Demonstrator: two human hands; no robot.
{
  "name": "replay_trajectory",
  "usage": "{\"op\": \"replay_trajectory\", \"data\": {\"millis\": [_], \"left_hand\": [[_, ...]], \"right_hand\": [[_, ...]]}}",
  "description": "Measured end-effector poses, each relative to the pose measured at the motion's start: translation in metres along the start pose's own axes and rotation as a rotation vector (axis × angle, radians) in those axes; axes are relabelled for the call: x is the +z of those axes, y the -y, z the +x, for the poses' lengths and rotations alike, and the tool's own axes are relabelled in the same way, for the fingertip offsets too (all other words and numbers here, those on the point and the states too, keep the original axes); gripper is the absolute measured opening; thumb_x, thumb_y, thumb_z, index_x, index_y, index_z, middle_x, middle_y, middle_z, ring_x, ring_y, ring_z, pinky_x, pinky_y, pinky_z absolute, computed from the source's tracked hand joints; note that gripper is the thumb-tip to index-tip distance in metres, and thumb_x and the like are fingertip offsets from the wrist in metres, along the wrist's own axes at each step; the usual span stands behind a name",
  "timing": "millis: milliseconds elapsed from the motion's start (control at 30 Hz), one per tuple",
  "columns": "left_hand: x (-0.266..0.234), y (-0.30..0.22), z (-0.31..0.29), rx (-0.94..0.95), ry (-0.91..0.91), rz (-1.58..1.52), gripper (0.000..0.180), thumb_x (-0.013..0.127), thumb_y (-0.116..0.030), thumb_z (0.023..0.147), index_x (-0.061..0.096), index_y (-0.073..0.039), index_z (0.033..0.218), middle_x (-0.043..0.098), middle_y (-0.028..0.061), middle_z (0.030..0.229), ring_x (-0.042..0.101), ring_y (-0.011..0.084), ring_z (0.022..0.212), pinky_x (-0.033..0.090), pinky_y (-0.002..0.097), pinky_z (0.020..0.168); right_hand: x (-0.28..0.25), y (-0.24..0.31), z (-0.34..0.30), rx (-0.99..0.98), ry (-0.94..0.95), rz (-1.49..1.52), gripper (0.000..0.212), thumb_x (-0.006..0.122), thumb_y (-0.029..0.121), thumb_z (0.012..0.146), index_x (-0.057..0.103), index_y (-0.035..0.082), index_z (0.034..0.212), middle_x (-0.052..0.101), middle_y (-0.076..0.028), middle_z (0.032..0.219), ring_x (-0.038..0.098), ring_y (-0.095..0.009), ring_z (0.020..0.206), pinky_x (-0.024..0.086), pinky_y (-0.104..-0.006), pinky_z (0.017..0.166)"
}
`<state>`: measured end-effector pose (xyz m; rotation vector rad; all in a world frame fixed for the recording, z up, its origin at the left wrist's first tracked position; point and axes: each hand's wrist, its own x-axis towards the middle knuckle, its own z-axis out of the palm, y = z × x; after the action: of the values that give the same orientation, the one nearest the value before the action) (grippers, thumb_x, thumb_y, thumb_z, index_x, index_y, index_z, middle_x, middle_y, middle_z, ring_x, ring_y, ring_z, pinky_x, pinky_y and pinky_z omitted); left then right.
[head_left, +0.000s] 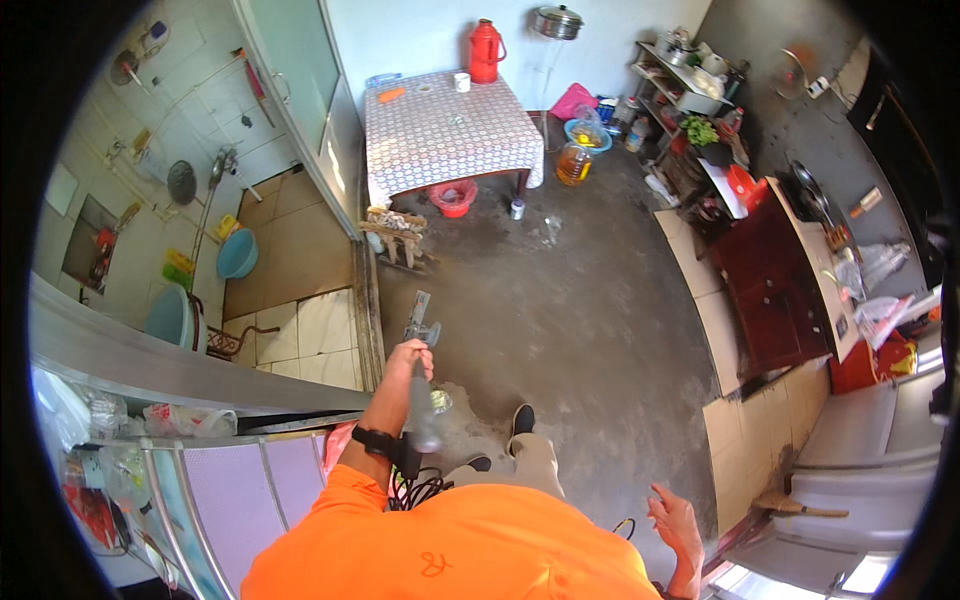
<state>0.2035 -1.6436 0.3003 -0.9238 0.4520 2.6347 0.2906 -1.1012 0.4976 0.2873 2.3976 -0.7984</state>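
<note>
My left hand [408, 358] is closed around a long grey tool [424, 405], held out in front of my left side. A narrow flat piece with a small round knob stands beyond my fist, and a thick rounded end points back toward me. Blur leaves its exact kind unclear. A black band with a small box [385, 441] sits on that forearm. At the lower right, my right hand [678, 522] hangs low beside my body. Its fingers are apart and bent a little, with nothing visible in them.
A cloth-covered table [450, 135] bearing a red thermos [486, 52] stands ahead, with a red basin [454, 197] below. A small wooden stool [398, 238] is near the doorway on the left. To the right are a dark red cabinet [775, 290] and a broom [800, 507].
</note>
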Motion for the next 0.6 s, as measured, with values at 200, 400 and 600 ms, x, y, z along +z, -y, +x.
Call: {"op": "replay_trajectory", "data": {"millis": [200, 400, 600], "left_hand": [[0.026, -0.05, -0.04, 0.141, -0.019, -0.189, 0.02, 0.053, -0.02, 0.088, 0.052, -0.011, 0.07, 0.056, -0.0012, 0.065, 0.056, 0.0118, 0.05, 0.04, 0.0253, 0.042], [0.04, -0.061, -0.089, 0.352, -0.096, -0.349, 0.02, 0.052, -0.02, 0.089, 0.05, -0.009, 0.072, 0.053, -0.0013, 0.06, 0.053, 0.0118, 0.049, 0.04, 0.0264, 0.042], [0.046, -0.085, -0.099, 0.523, -0.109, -0.352, 0.02, 0.048, -0.021, 0.091, 0.047, -0.007, 0.077, 0.046, -0.0018, 0.059, 0.046, 0.0106, 0.045, 0.038, 0.0253, 0.042]], "right_hand": [[-0.063, -0.031, 0.108, -0.046, -0.015, -0.253, 0.037, 0.06, 0.027, 0.088, 0.061, 0.006, 0.119, 0.067, -0.02, 0.08, 0.066, -0.032, 0.07, 0.052, -0.0411, 0.067], [-0.116, 0.108, 0.28, -0.663, -0.1, -0.758, 0.034, 0.06, 0.028, 0.088, 0.06, 0.008, 0.115, 0.065, -0.02, 0.081, 0.063, -0.038, 0.076, 0.05, -0.0486, 0.068], [-0.052, 0.358, 0.372, -1.133, 0.065, -0.772, 0.037, 0.058, 0.023, 0.089, 0.053, 0.009, 0.123, 0.065, -0.018, 0.086, 0.062, -0.039, 0.078, 0.049, -0.0468, 0.065]]}}
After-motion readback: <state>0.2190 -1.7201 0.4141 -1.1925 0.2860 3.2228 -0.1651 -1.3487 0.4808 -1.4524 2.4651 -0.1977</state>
